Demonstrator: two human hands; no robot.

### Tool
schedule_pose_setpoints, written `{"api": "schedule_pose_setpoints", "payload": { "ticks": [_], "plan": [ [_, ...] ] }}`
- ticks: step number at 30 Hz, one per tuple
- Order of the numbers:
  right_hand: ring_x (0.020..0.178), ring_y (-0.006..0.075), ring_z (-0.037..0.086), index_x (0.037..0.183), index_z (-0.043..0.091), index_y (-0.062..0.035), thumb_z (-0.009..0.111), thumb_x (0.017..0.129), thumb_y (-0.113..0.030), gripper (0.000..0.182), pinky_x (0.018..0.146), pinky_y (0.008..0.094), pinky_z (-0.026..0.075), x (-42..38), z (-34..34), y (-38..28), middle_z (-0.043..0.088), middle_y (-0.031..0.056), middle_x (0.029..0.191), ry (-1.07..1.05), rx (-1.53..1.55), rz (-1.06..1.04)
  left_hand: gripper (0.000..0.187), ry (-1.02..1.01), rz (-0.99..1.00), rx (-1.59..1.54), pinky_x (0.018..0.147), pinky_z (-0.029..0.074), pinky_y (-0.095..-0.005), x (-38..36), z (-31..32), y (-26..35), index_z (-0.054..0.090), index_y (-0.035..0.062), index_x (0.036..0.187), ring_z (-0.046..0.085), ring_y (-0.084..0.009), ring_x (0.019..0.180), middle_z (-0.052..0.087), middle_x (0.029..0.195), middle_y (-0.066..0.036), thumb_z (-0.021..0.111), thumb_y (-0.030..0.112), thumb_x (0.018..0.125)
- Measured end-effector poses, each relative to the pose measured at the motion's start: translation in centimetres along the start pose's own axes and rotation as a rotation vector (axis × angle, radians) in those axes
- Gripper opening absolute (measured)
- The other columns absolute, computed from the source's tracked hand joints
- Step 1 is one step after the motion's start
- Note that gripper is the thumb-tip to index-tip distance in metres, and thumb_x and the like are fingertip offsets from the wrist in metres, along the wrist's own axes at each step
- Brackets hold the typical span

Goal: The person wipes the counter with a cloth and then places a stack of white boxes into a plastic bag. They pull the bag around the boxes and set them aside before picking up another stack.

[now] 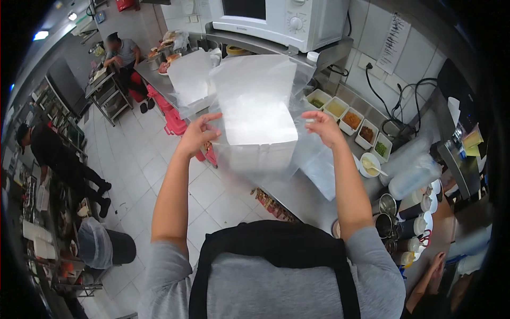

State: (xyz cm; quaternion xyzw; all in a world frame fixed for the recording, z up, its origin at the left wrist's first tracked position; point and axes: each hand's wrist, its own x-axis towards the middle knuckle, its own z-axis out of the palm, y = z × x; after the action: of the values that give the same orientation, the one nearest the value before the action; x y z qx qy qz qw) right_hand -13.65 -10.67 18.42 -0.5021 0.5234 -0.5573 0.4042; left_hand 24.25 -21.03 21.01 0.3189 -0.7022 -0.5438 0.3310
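A white lidded container point(260, 125), its lid raised at the back, stands in front of me at the edge of the steel counter. Clear plastic bag film point(231, 159) surrounds its sides and front. On the container's left, my left hand point(201, 135) is closed, thumb and fingers pinching the bag's edge. Level with it on the right, my right hand point(322, 127) also pinches the film, a little away from the container. Behind and to the left sits another white open container point(191, 77) in clear plastic.
White tubs of chopped food point(350, 121) line the counter's right, with a bowl and spoon point(370, 165) nearer. A white microwave point(276, 21) sits on a shelf behind. Bottles and ladles crowd the right. People point(58, 154) work at left; another person's hands point(433, 274) show lower right.
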Motion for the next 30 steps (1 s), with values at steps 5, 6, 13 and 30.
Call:
{"api": "schedule_pose_setpoints", "payload": {
  "ticks": [5, 6, 13, 30],
  "plan": [
    [0.072, 0.0098, 0.056, 0.100, 0.064, -0.0005, 0.063, 0.080, -0.004, 0.020, 0.065, 0.0241, 0.047, 2.0, -0.3, 1.0, 0.063, 0.0029, 0.087, 0.098, 0.115, -0.118, 0.060, 0.103, 0.054, -0.020, 0.070, 0.049, -0.0250, 0.3, -0.3, -0.7, 0.046, 0.0007, 0.127, 0.053, -0.0120, 0.087, 0.050, 0.128, -0.005, 0.061, -0.009, 0.070],
    [0.072, 0.0098, 0.056, 0.099, 0.064, -0.0007, 0.063, 0.080, -0.004, 0.020, 0.065, 0.0244, 0.047, 1.8, -0.1, 0.9, 0.064, 0.0029, 0.087, 0.078, 0.135, -0.114, 0.060, 0.086, 0.058, -0.014, 0.070, 0.049, -0.0251, 0.3, -0.4, -1.2, 0.045, 0.0006, 0.127, 0.054, -0.0117, 0.087, 0.050, 0.128, -0.005, 0.061, -0.008, 0.070],
    [0.078, 0.0129, 0.058, 0.111, 0.061, -0.0027, 0.064, 0.078, -0.004, 0.033, 0.070, 0.0265, 0.048, 1.9, -0.4, 1.9, 0.062, 0.0057, 0.095, 0.112, 0.083, 0.074, 0.060, 0.092, -0.106, -0.244, 0.066, 0.044, -0.0224, -0.9, 0.2, -1.1, 0.045, 0.0004, 0.128, 0.054, -0.0091, 0.075, 0.060, 0.088, -0.003, 0.062, -0.007, 0.072],
    [0.079, 0.0142, 0.057, 0.127, 0.034, -0.0084, 0.064, 0.075, -0.004, 0.060, 0.063, 0.0290, 0.048, -4.4, 0.0, 5.0, 0.060, 0.0109, 0.091, 0.425, 0.020, 0.107, 0.061, 0.103, 0.049, -0.169, 0.072, 0.046, -0.0204, -3.5, 1.7, -3.6, 0.045, 0.0049, 0.129, 0.056, -0.0082, 0.083, 0.056, 0.103, -0.002, 0.059, -0.013, 0.072]
  ]
}}
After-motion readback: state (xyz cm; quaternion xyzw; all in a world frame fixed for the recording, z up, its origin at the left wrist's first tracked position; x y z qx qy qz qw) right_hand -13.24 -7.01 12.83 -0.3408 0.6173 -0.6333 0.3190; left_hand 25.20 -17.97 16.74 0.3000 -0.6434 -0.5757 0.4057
